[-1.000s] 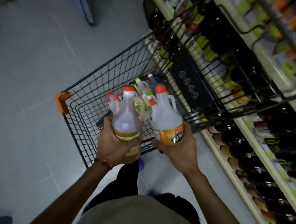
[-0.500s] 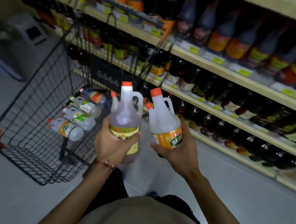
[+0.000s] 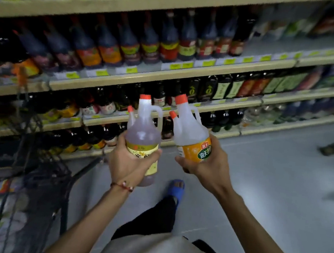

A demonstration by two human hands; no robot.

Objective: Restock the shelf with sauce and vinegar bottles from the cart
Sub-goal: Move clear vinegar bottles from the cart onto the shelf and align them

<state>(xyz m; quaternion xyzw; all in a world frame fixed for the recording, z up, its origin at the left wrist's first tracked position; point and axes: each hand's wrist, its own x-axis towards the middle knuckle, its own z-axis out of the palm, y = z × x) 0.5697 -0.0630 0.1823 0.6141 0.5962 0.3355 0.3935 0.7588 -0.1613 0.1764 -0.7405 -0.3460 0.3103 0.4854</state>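
My left hand (image 3: pixel 127 163) grips an amber vinegar jug (image 3: pixel 143 134) with a yellow label and orange caps, held upright. Beside it, my right hand (image 3: pixel 201 164) grips a clear vinegar jug (image 3: pixel 190 132) with an orange label, tilted slightly left. Both jugs are in the air in front of the shelf (image 3: pixel 167 75), whose rows are packed with dark sauce bottles (image 3: pixel 129 41). The black wire cart (image 3: pixel 40 185) stands at lower left, with several bottles lying in it, blurred.
A gap shows on the second shelf level at the right (image 3: pixel 271 48), past the last dark bottle. Grey floor (image 3: pixel 268 187) stretches right, with a few dark objects near the right edge. My foot in a blue sandal (image 3: pixel 175 188) is below the jugs.
My view has swung from the cart to face the shelf. The cart has slid to the lower left of view. Both hands still hold the same jugs, raised a little toward the shelves.
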